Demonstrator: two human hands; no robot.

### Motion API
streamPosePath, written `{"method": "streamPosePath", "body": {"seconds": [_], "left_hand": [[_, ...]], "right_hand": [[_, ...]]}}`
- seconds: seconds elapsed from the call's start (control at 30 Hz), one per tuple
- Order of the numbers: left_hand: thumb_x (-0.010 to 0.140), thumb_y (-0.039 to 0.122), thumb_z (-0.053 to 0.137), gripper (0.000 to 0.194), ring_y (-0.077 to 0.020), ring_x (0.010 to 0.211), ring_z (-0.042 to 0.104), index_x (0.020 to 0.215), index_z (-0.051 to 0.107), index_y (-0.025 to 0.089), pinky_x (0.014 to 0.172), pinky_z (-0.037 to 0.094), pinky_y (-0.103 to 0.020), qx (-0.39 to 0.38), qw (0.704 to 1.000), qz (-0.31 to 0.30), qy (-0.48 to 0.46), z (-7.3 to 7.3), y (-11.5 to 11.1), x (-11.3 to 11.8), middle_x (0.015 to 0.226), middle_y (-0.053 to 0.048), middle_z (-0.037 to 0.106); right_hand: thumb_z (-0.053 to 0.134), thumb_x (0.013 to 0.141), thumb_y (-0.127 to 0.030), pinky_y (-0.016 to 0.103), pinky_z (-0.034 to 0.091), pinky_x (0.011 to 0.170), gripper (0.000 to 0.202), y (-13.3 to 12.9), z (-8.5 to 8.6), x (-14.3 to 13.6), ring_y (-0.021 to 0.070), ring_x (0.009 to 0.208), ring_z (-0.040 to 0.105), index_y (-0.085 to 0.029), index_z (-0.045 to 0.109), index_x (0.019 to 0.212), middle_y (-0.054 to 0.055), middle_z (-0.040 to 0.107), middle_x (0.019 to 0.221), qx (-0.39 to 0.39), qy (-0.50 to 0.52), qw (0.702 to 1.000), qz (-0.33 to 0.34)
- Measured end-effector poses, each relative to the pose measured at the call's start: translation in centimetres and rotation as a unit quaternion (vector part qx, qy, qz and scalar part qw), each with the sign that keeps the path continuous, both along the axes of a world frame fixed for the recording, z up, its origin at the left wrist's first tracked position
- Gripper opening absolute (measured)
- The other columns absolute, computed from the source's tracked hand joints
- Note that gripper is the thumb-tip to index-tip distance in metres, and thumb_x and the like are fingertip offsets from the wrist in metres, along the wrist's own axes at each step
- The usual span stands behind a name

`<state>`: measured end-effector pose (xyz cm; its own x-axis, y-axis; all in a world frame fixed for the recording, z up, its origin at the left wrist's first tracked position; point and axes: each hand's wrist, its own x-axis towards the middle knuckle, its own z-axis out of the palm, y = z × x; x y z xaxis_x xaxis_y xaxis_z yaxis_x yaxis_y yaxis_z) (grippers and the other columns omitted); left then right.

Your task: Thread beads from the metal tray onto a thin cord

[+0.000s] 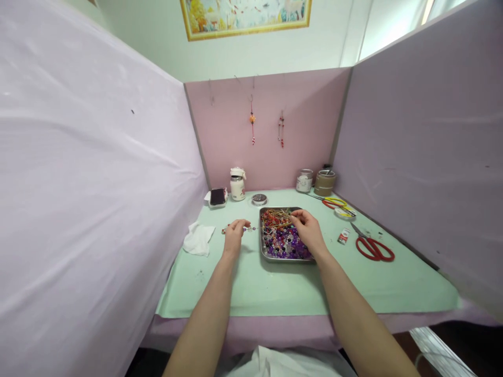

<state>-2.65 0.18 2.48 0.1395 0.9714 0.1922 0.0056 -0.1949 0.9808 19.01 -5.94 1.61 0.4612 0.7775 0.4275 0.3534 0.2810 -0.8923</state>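
A metal tray (288,260) stands in the middle of the table, filled with purple, clear and dark beads (286,243). Red and gold cords (275,217) lie in its far part. Left of the tray, my left hand (234,233) is closed on a beaded string (250,229), whose beads show on both sides of the fingers. My right hand (308,228) is over the tray's far right part with its fingertips pinched together at the cords. What lies between those fingertips is too small to make out.
Red-handled scissors (373,248), a small red-and-white packet (343,236), and pliers (332,202) lie on the right. Jars (325,183), a white bottle (237,184), a round dish (259,199) and a dark-filled box (218,197) stand behind. A white cloth (198,238) lies left. Partitions enclose three sides.
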Motion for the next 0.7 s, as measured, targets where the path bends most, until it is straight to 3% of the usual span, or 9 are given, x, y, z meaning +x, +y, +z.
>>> {"method": "streamPosePath", "body": {"seconds": [0.17, 0.37, 0.57, 0.7], "left_hand": [[0.077, 0.043, 0.047, 0.032, -0.0125, 0.065, 0.048, 0.071, 0.062, 0.016, 0.060, 0.037, -0.025, -0.004, 0.998, 0.056, 0.012, -0.1, 0.3, -0.3, 0.076, -0.005, 0.063], [0.077, 0.047, 0.045, 0.034, -0.0132, 0.065, 0.050, 0.066, 0.057, 0.017, 0.058, 0.037, -0.025, 0.024, 0.995, 0.098, -0.002, 0.0, 0.4, -0.5, 0.071, -0.004, 0.061], [0.075, 0.050, 0.045, 0.035, -0.0112, 0.057, 0.046, 0.059, 0.050, 0.019, 0.048, 0.031, -0.023, 0.009, 0.996, 0.080, -0.046, 0.4, 0.5, -1.2, 0.064, -0.003, 0.057], [0.074, 0.044, 0.046, 0.032, -0.0119, 0.058, 0.049, 0.058, 0.053, 0.017, 0.050, 0.032, -0.023, -0.016, 0.993, 0.113, 0.038, 0.2, 0.7, -2.3, 0.060, -0.003, 0.057]], "right_hand": [[0.059, 0.075, -0.042, 0.028, 0.035, 0.056, 0.025, -0.2, 0.3, -0.3, 0.0139, 0.057, 0.045, -0.019, 0.058, 0.085, -0.001, 0.055, 0.064, -0.002, 0.017, 1.000, 0.021], [0.051, 0.082, -0.047, 0.026, 0.034, 0.054, 0.028, -0.7, 0.8, -0.9, 0.0120, 0.052, 0.042, -0.020, 0.057, 0.082, -0.002, 0.052, 0.059, -0.039, 0.002, 0.995, 0.092], [0.050, 0.082, -0.046, 0.026, 0.035, 0.055, 0.027, -1.1, 0.9, -1.0, 0.0112, 0.053, 0.042, -0.020, 0.058, 0.082, -0.003, 0.053, 0.061, -0.048, -0.033, 0.989, 0.134], [0.052, 0.081, -0.041, 0.026, 0.040, 0.062, 0.024, -1.4, 1.0, -0.9, 0.0125, 0.062, 0.049, -0.019, 0.060, 0.087, -0.001, 0.059, 0.070, -0.069, -0.073, 0.981, 0.164]]}}
